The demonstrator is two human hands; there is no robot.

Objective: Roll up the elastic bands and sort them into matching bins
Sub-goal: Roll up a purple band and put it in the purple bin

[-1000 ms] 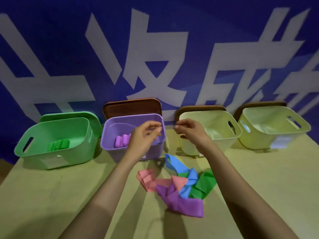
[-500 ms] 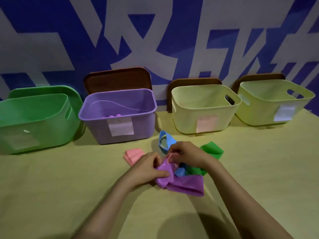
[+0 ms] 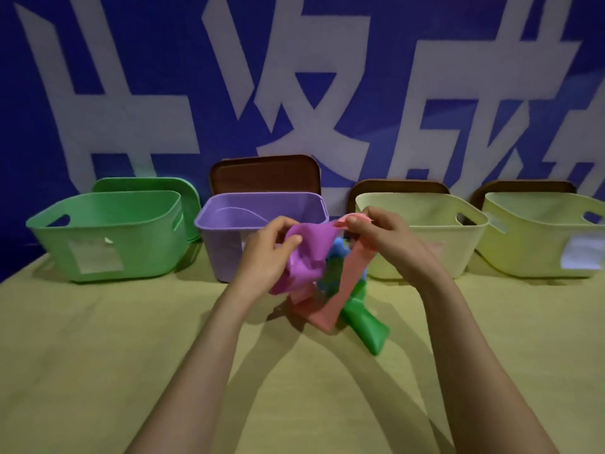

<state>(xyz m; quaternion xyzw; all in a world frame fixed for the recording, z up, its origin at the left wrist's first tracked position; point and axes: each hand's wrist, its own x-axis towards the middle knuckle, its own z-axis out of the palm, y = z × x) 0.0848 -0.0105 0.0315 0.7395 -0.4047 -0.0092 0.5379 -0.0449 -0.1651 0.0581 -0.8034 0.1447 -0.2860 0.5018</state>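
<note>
Purple band gripped by left fingers, pink band pinched by right fingers; bin labels unreadable.

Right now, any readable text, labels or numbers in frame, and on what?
On the blue backdrop: big white characters, cropped by the frame; one may be "成", not certain.
On the green bin, white label: too blurred to read.
On the far-right yellow bin, white label: too blurred to read.
Nothing else legible.
</note>
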